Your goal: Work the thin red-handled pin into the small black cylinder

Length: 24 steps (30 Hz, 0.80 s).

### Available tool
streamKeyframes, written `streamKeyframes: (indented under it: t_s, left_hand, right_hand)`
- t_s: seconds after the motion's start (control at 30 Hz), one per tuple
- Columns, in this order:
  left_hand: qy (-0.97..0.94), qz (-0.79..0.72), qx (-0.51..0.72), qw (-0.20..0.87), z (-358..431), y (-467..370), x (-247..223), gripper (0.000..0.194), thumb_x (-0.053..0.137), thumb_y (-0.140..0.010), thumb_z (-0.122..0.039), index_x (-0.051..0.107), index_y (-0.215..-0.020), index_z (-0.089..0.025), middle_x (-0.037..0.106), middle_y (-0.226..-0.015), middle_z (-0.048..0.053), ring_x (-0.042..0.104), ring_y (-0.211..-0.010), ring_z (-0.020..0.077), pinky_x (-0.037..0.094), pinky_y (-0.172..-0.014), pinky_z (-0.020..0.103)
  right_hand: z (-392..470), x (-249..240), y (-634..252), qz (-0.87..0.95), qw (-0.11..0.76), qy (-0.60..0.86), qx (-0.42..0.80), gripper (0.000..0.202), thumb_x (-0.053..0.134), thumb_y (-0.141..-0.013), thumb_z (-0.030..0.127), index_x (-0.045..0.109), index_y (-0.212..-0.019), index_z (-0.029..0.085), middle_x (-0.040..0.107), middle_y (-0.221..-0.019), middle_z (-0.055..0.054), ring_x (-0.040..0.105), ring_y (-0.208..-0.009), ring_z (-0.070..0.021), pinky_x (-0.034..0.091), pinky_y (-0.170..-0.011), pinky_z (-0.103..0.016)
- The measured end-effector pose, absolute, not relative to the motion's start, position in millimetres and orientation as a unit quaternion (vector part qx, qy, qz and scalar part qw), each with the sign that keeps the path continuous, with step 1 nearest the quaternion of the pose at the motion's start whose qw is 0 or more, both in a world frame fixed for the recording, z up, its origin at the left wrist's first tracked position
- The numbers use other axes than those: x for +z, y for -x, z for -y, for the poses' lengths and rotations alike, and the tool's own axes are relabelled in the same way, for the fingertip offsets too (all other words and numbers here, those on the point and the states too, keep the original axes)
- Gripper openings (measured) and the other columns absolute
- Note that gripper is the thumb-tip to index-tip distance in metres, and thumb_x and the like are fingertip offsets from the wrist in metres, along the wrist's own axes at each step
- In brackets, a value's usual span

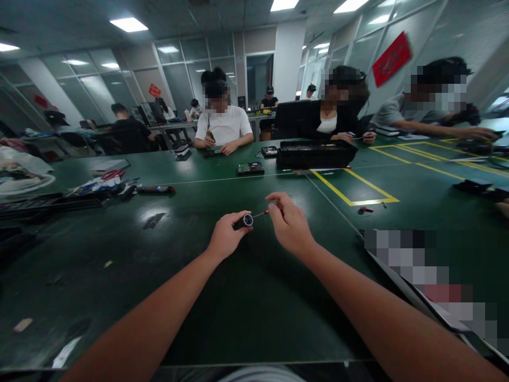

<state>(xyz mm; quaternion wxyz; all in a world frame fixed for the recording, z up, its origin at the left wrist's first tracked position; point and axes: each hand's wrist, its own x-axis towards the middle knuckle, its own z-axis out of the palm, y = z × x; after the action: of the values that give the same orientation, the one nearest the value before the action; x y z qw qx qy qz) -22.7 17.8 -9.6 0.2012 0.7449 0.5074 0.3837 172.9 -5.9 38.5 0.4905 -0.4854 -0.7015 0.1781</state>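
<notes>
Bare forearms (pixel 350 284) span the glossy green surface (pixel 238 318). Above it, the left hand (pixel 228 233) clamps its fingers around a black, pale-rimmed cylinder (pixel 244 221); the right hand (pixel 292 225) pinches a slim red-and-metal tool (pixel 266 212), tip contact unclear. Angled pressure could cause slipping.

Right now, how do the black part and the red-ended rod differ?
The black part is thick, the rod thin. The part shows a round, pale-rimmed end, the rod a red one. The left hand grips the part; the rod's red end is at the right hand.
</notes>
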Motion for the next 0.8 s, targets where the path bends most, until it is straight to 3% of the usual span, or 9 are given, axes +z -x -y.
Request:
streamKeyframes:
  t_s: [0.07, 0.2, 0.27, 0.37, 0.53, 0.67, 0.8]
  left_hand:
    - [-0.742, -0.509, 0.387, 0.200, -18.7, 23.8, -10.9, 0.041, 0.077, -0.082, -0.019, 0.070, -0.121, -0.031, 0.072, -0.116, 0.002, 0.063, -0.110, 0.0238, 0.045, -0.101, 0.041]
    - [-0.744, -0.506, 0.390, 0.199, -20.8, 25.3, -14.5, 0.041, 0.077, -0.083, -0.020, 0.070, -0.122, -0.033, 0.072, -0.116, 0.001, 0.063, -0.109, 0.0232, 0.045, -0.100, 0.041]
    - [-0.742, -0.504, 0.393, 0.202, -21.5, 25.5, -15.4, 0.042, 0.077, -0.083, -0.020, 0.070, -0.122, -0.033, 0.072, -0.116, 0.001, 0.063, -0.109, 0.0230, 0.045, -0.101, 0.040]
    - [-0.734, -0.510, 0.397, 0.208, -21.4, 25.7, -14.8, 0.042, 0.076, -0.083, -0.021, 0.069, -0.124, -0.033, 0.071, -0.119, 0.001, 0.062, -0.111, 0.0234, 0.045, -0.102, 0.041]
    - [-0.739, -0.514, 0.394, 0.187, -18.2, 23.4, -7.4, 0.042, 0.075, -0.084, -0.019, 0.069, -0.124, -0.028, 0.071, -0.121, 0.004, 0.063, -0.113, 0.0240, 0.044, -0.104, 0.042]
    - [-0.780, -0.496, 0.355, 0.138, -17.3, 18.4, -1.3, 0.039, 0.071, -0.088, -0.023, 0.066, -0.127, -0.030, 0.069, -0.127, 0.003, 0.058, -0.122, 0.0254, 0.032, -0.115, 0.053]
    - [-0.778, -0.519, 0.319, 0.153, -20.2, 17.2, -2.9, 0.041, 0.072, -0.088, -0.023, 0.065, -0.127, -0.030, 0.070, -0.126, 0.003, 0.058, -0.119, 0.0264, 0.033, -0.112, 0.054]
  right_hand:
    - [5.3, 38.8, -173.6, 0.699, 0.491, 0.485, 0.188, 0.020, 0.042, -0.098, 0.030, 0.058, -0.107, 0.021, 0.067, -0.081, -0.003, 0.060, -0.070, -0.0181, 0.040, -0.064, -0.030]
    - [3.9, 40.1, -174.5, 0.698, 0.469, 0.505, 0.193, 0.030, 0.039, -0.101, 0.043, 0.060, -0.093, 0.022, 0.065, -0.074, -0.002, 0.059, -0.066, -0.0187, 0.039, -0.061, -0.031]
    - [3.7, 40.0, -174.1, 0.697, 0.471, 0.508, 0.184, 0.030, 0.037, -0.101, 0.041, 0.061, -0.098, 0.022, 0.065, -0.075, -0.003, 0.060, -0.066, -0.0192, 0.039, -0.062, -0.032]
    - [3.7, 38.0, -172.5, 0.679, 0.503, 0.497, 0.198, 0.024, 0.042, -0.098, 0.034, 0.056, -0.111, 0.021, 0.068, -0.082, -0.004, 0.062, -0.071, -0.0203, 0.043, -0.065, -0.033]
    - [-1.2, 32.6, -170.2, 0.633, 0.559, 0.470, 0.257, 0.021, 0.054, -0.093, 0.041, 0.060, -0.098, 0.021, 0.068, -0.086, -0.006, 0.064, -0.079, -0.0212, 0.049, -0.074, -0.036]
    - [-14.1, 24.5, -173.9, 0.481, 0.618, 0.496, 0.374, 0.029, 0.046, -0.095, 0.047, 0.060, -0.088, 0.022, 0.063, -0.076, -0.004, 0.059, -0.068, -0.0194, 0.051, -0.065, -0.036]
    - [-24.0, 16.5, -179.8, 0.443, 0.638, 0.533, 0.336, 0.026, 0.047, -0.094, 0.045, 0.058, -0.085, 0.023, 0.060, -0.075, -0.002, 0.057, -0.068, -0.0186, 0.049, -0.062, -0.034]
